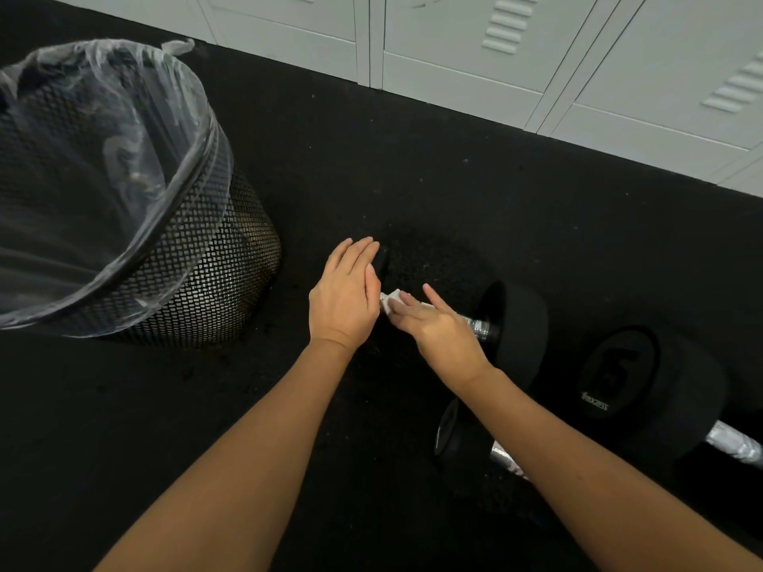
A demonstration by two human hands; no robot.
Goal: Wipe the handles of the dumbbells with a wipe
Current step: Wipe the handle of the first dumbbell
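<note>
A black dumbbell (pixel 516 324) lies on the dark rubber floor, its silver knurled handle (pixel 475 325) partly showing. My right hand (pixel 437 324) grips that handle with a white wipe (pixel 390 301) wrapped under its fingers. My left hand (pixel 347 299) rests flat against the dumbbell's left head, which is mostly hidden behind it. A second dumbbell marked 15 (pixel 644 390) lies to the right with its silver handle (pixel 735 443) running to the frame edge. The head and handle of a third dumbbell (pixel 450 431) peek out beneath my right forearm.
A black mesh waste bin (pixel 214 258) lined with a clear plastic bag stands at the left, close to my left hand. Pale grey lockers (pixel 536 55) run along the far edge of the black floor.
</note>
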